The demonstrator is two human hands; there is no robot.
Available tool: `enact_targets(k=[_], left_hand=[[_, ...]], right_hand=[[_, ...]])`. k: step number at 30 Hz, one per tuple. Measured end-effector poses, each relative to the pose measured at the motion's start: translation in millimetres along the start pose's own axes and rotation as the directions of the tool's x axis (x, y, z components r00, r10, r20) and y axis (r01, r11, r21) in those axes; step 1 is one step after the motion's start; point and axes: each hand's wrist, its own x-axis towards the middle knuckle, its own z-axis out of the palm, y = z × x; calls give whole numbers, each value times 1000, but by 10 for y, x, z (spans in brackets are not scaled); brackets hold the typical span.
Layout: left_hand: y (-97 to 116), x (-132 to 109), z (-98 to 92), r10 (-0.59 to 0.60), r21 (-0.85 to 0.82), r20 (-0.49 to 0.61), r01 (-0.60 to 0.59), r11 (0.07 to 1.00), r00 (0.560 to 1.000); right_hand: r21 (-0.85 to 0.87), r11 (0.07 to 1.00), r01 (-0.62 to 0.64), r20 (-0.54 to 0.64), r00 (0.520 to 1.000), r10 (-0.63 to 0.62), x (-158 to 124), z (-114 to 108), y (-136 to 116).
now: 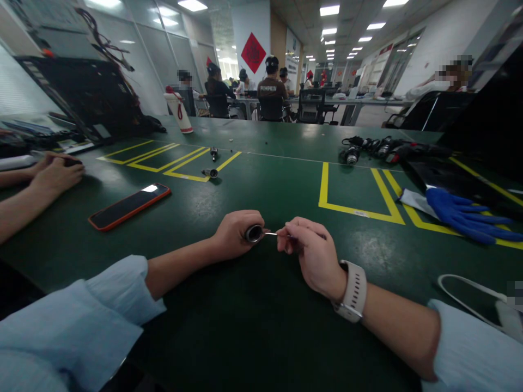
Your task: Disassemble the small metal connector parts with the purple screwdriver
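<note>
My left hand (pixel 236 234) is closed around a dark, hollow cylindrical metal part (pixel 254 233), whose open round end faces me. In the fingers of my right hand (pixel 312 250) is a thin screwdriver (pixel 270 234) with a bright shaft; its handle is mostly hidden by the hand. The shaft points left and its tip meets the side of the metal part, though the exact contact spot is hidden by my left fingers. Both hands are just above the green table (pixel 245 305). Farther off lie a small metal connector piece (pixel 213 154) and a short metal sleeve (pixel 210 173).
An orange-cased phone (pixel 129 207) lies left, near a co-worker's hands (pixel 57 174). A white cup (pixel 178 112) stands behind. Yellow tape (pixel 359 212) marks the table. At right are cabled cylindrical connectors (pixel 351 156), a blue glove (pixel 466 215) and a white cable (pixel 469 280).
</note>
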Motion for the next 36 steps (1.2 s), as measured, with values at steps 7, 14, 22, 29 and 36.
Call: enact_targets(k=[7,14,22,29,36], left_hand=[[13,5,-12,1,-95,-21,-3,995,1000],[6,2,6,-52,60,11,51,997,999],[14,8,-25,-19,-115,-26,16,993,999],[-3,5,-1,-34,15,12,34,999,999],[6,-2,-2,-9,20,-5,9,1000,1000]], right_hand=[[186,981,-58,-26,998,64,15,9,31],[-172,982,80,19,997,-78,-40,7,4],[227,961,-160,-9,986,167,37,12,33],[-105,993,49,-15,999,-51,-27,3,20],[124,989,-82,-63,994,91,21,12,24]])
